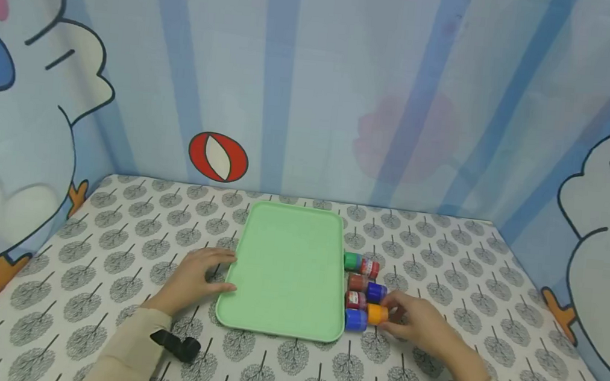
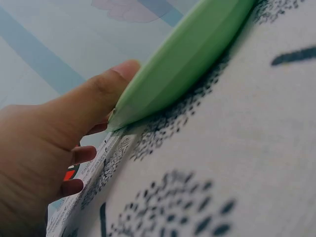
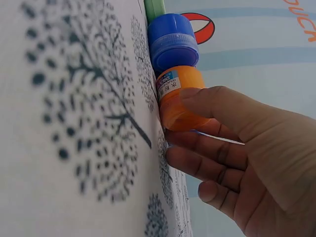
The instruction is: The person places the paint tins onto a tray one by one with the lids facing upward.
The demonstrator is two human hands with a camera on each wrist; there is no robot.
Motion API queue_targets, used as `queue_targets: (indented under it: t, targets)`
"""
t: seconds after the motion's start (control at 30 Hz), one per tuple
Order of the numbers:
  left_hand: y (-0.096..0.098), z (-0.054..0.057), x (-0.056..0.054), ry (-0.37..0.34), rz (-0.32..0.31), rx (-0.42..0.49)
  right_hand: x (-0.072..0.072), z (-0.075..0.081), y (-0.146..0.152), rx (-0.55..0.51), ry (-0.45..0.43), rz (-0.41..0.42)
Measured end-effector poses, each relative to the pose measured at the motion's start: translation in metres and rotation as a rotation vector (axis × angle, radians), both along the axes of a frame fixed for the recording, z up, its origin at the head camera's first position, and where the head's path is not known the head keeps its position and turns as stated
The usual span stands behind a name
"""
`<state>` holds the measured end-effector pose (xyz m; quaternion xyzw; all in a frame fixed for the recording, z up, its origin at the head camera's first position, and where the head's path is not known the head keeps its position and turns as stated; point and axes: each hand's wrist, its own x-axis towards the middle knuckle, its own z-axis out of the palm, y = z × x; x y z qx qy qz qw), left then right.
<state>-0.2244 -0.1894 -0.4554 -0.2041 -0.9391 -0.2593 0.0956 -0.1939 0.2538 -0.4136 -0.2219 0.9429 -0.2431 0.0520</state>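
A light green tray [image 1: 289, 271] lies flat on the table. At its left edge, my left hand [image 1: 193, 280] touches the rim with thumb and fingers extended; in the left wrist view the thumb [image 2: 127, 70] lies against the rim. My right hand [image 1: 420, 328] pinches an orange paint jar [image 1: 377, 314] between thumb and fingers. That jar, with a white label, lies on its side on the cloth in the right wrist view. Beside it is a blue paint jar [image 1: 356, 320]. Other paint jars lie close along the tray's right side: dark red [image 1: 355, 299], deep blue [image 1: 376, 292], brown [image 1: 357, 281], green [image 1: 352, 260] and red [image 1: 370, 268].
A white cloth [image 1: 144, 225] printed with grey trees covers the table. Behind it hangs a blue striped backdrop [image 1: 325, 89] with cartoon figures and a red and white ball print. Black straps with small devices [image 1: 177, 346] sit on both wrists.
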Motion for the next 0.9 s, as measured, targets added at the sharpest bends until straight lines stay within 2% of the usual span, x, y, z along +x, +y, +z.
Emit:
queue_targets:
  t: [0.2, 0.37, 0.67, 0.9]
  targets:
    - [-0.0009, -0.0015, -0.0010, 0.014, -0.005, 0.000, 0.0010, 0.0005, -0.0002, -0.002, -0.012, -0.029]
    - [-0.0014, -0.0024, -0.0017, 0.011, 0.006, 0.000, 0.0009, 0.0038, -0.0005, -0.022, -0.009, -0.022]
    - [0.0009, -0.0011, -0.0012, 0.002, 0.009, 0.004, 0.0017, 0.0069, 0.0012, -0.042, 0.072, -0.012]
    - [-0.0011, -0.0002, -0.0003, -0.005, 0.009, 0.003, 0.0022, 0.0094, -0.0007, -0.007, 0.123, -0.039]
